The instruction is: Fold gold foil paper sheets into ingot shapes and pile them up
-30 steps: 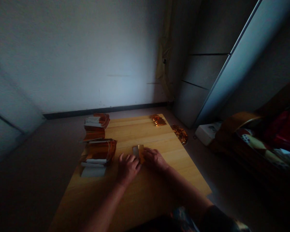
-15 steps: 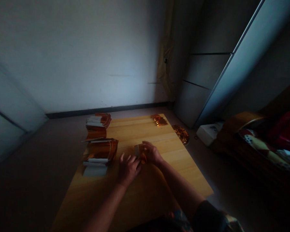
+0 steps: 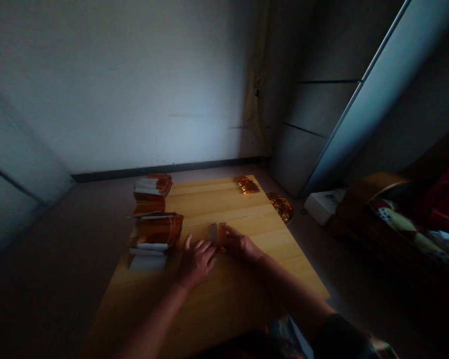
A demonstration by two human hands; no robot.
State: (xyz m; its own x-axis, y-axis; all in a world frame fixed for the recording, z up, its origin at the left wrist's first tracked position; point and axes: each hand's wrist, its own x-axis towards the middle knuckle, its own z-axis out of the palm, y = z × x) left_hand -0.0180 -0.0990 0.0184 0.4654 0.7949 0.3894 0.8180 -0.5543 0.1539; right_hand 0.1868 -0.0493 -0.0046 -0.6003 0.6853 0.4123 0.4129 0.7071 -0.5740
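at mid-desk, a foil paper, seemingly part-folded
left hand and right hand touch it, grip unclear; far right corner's shiny pieces look done, left edge's paper stacks look unworked.

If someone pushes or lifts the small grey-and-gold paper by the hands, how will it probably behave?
The paper looks thin, so it is probably light and floppy. Its gold part has a slight sheen, so it may feel slippery. It lies low on the table, so a push would likely slide it.
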